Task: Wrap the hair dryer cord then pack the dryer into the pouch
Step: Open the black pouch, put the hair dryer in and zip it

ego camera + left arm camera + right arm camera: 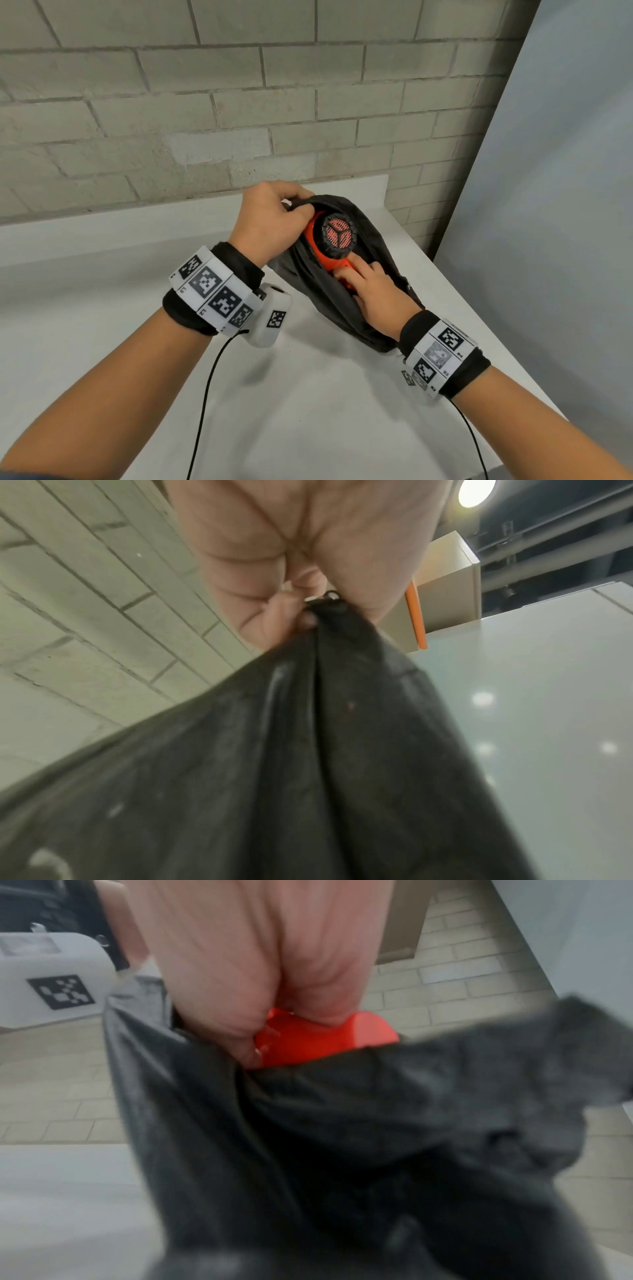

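One white table (102, 274) stands against a grey brick wall (171, 102), and one dark pouch (342, 308) rests on it toward the right, its mouth lifted and open. Both forearms reach in from the near edge, each wearing one black wristband with a white marker cuff. The left hand (270, 222) is raised at the far left rim of the pouch, its fingers curled and pinching the fabric edge by the zipper, holding the mouth up. The right hand (373, 291) lies inside the mouth from the near right, with its fingers (356, 269) wrapped on the handle of the one orange hair dryer (325, 250). The dryer sits partly inside the pouch, its black grille end facing up and out.
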A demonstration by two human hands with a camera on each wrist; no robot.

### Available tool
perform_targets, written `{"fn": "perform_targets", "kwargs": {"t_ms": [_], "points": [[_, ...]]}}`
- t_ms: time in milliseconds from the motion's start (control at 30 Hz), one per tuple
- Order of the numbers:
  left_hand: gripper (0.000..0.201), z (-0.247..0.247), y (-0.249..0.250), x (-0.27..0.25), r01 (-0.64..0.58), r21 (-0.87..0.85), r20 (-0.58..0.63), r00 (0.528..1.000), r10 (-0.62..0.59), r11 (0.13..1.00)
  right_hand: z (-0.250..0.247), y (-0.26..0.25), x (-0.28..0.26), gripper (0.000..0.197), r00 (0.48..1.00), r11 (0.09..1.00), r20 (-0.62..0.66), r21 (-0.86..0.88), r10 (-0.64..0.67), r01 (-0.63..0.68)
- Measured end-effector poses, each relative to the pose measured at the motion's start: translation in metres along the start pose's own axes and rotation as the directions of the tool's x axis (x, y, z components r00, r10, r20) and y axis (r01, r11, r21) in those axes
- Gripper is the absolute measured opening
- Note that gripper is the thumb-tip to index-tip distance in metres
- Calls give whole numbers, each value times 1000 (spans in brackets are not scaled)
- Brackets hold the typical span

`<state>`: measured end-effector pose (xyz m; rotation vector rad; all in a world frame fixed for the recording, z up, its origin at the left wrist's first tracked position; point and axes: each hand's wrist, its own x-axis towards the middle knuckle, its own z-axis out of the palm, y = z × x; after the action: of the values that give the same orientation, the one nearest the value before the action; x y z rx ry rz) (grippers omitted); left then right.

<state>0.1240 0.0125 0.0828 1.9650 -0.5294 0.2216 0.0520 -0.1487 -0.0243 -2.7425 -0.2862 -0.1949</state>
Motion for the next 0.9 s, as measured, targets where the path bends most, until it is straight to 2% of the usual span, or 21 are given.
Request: {"fn": "perform_targets", "kwargs": {"t_ms": [67, 133, 233, 267, 400, 533, 633, 833, 900], "points": [[18, 2, 1, -7, -36, -7, 68, 997, 37, 999, -4, 1, 0, 42, 1000, 1000, 9, -19, 22, -22], [32, -2, -1, -11, -58, 10, 204, 978, 55, 998, -8, 2, -1, 45, 999, 998, 26, -33, 46, -45], [61, -11, -8, -8, -150, 75, 446, 889, 101, 986, -10, 7, -5, 46, 998, 998, 35, -22, 54, -53], [66, -12, -13, -6, -190, 83, 469, 873, 130, 978, -10, 8, -5, 45, 998, 999, 38, -11, 47, -46], [68, -7, -24, -4, -306, 25, 403, 874, 271, 952, -7, 6, -5, 41, 999, 998, 47, 52, 27, -30], [86, -4, -25, -5, -291, 0, 548, 800, 244, 957, -10, -5, -2, 42, 989, 979, 82, 152, 126, -137], [84, -2, -26, -5, -329, 65, 535, 809, 245, 942, -11, -9, -2, 42, 979, 978, 117, 113, 164, -177], [71, -2, -31, -11, -288, 86, 405, 885, 231, 954, -10, 5, -1, 59, 993, 971, 59, 209, 105, -115], [71, -8, -36, -9, -249, 105, 365, 910, 196, 963, -9, 25, -2, 60, 980, 988, 132, 18, 152, -156]]}}
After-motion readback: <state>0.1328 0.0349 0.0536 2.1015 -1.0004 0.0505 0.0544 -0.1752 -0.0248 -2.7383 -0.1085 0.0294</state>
